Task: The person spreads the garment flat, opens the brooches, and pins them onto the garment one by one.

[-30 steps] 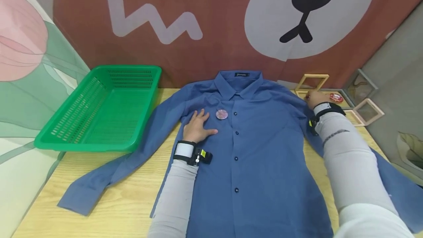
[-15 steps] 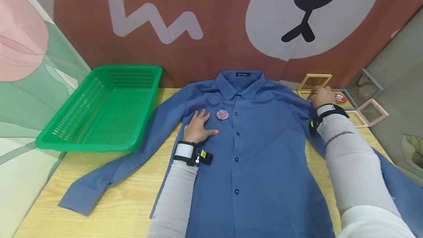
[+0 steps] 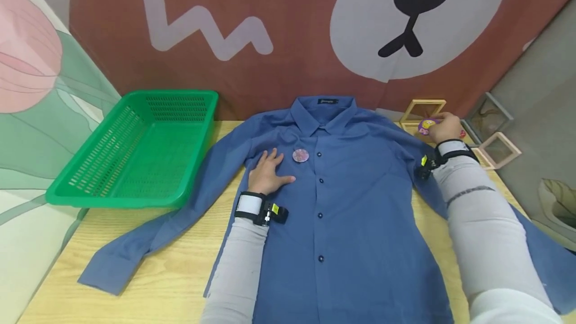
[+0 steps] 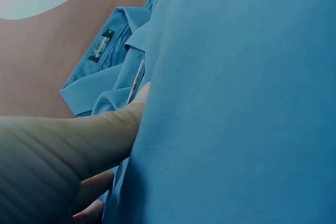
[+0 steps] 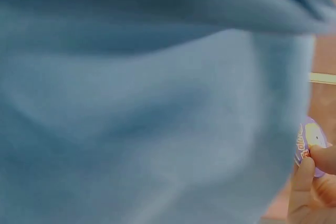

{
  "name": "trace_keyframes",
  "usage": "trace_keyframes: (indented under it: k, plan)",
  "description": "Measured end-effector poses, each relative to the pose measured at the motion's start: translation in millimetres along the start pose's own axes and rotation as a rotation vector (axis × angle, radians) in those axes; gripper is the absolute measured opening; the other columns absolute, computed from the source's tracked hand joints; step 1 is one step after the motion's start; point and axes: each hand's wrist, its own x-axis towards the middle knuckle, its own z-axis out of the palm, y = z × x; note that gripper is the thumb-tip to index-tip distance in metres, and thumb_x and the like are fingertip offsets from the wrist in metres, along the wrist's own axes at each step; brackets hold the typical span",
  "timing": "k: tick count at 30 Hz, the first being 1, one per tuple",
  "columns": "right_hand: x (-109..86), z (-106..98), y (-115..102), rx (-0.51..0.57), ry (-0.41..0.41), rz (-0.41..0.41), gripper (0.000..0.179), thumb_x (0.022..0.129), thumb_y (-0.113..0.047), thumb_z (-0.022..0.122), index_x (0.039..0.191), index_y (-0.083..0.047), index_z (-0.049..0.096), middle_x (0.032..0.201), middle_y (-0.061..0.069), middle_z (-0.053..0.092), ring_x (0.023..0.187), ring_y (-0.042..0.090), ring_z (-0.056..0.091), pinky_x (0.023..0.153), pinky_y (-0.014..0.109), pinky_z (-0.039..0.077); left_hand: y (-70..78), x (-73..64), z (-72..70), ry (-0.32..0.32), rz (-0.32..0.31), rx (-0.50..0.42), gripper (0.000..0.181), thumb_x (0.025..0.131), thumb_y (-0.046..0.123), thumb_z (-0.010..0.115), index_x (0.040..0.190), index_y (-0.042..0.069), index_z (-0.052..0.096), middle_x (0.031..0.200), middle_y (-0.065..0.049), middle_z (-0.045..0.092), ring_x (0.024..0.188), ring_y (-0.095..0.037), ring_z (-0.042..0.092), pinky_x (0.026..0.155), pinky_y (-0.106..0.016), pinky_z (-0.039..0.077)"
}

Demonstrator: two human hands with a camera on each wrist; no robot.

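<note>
Backdrop [image 3: 297, 19]: brown printed cloth, rising behind the table.
Table [image 3: 157, 284]: pale wood-grain top; carries the shirt and basket.
Shirt [image 3: 360, 194]: blue, laid front up, collar toward the backdrop, sleeves spread. Judged thin and apt to pucker; best kept smooth.
Basket [image 3: 180, 200]: green plastic, beside the shirt's left-side sleeve.
Left hand [image 3: 266, 173]: fingers spread on the shirt's chest, thumb held out, gripping nothing. Light, even pressure should suffice to steady the cloth.
Right hand [image 3: 446, 128]: well apart from the left, thumb and forefinger pinching the purple badge. Advisable to lift clear of the frames.
Frames: yellow frame [image 3: 422, 101] behind the right hand; grey frame [image 3: 499, 105] and pale frame [image 3: 510, 143] farther right.
Purple badge [image 3: 425, 126]: in the right hand's fingertips, near the yellow frame; lettered face visible. An edge grip, in judgement, controls it best; back not visible.
Pink badge [image 3: 300, 155]: on the shirt's chest, just beside the left hand; whether fastened, cannot tell. Knocking it is the likeliest fault.
</note>
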Motion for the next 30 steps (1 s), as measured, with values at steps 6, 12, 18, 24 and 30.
trace_keyframes:
  k: [6,12,18,24,30]
  plan:
    - [-6.5,-18,-10,0.099,0.055,0.062,0.049,0.086,0.001,0.051,0.135,0.002,0.058,0.112,0.023,0.060,0.089,0.017,0.051,0.068,0.016,0.035,-1.3,1.0,1.1,-0.001,0.002,0.004,0.082,0.085,0.044,0.077,0.153,0.017,0.039,0.166,-0.005,0.022,0.156,-0.027,0.010,0.117,-0.065,0.024]
    - [-16.7,-36,-27,0.265,0.028,0.116,0.051,0.092,0.004,0.054,0.143,-0.003,0.052,0.098,-0.004,0.047,0.081,0.000,0.044,0.064,0.010,0.040,-1.9,3.4,-1.1,-0.014,0.014,0.006,0.083,0.086,0.044,0.075,0.155,0.017,0.036,0.167,-0.004,0.020,0.156,-0.027,0.008,0.117,-0.065,0.022]
    - [-28.9,-52,-49,0.714,0.013,0.202,0.043,0.096,0.001,0.058,0.137,-0.012,0.058,0.101,-0.006,0.050,0.077,0.001,0.055,0.057,0.011,0.044,0.7,5.2,-2.4,-0.022,0.010,0.005,0.084,0.086,0.045,0.075,0.155,0.018,0.035,0.167,-0.004,0.019,0.157,-0.027,0.007,0.117,-0.064,0.023]
    - [-51.1,-59,-73,1.179,0.040,0.151,0.028,0.092,0.013,0.057,0.107,-0.010,0.065,0.097,0.002,0.056,0.075,0.008,0.058,0.053,0.014,0.049,2.1,4.3,-2.2,-0.026,0.010,0.002,0.084,0.087,0.045,0.075,0.155,0.018,0.035,0.167,-0.004,0.020,0.157,-0.027,0.007,0.117,-0.064,0.023]
    - [-85.7,-62,-96,1.383,0.052,0.049,0.028,0.090,0.017,0.057,0.107,-0.004,0.067,0.092,0.005,0.054,0.070,0.012,0.052,0.053,0.017,0.045,1.1,4.7,-0.6,-0.022,0.016,0.007,0.083,0.087,0.044,0.074,0.155,0.016,0.036,0.167,-0.005,0.020,0.156,-0.028,0.008,0.116,-0.065,0.024]
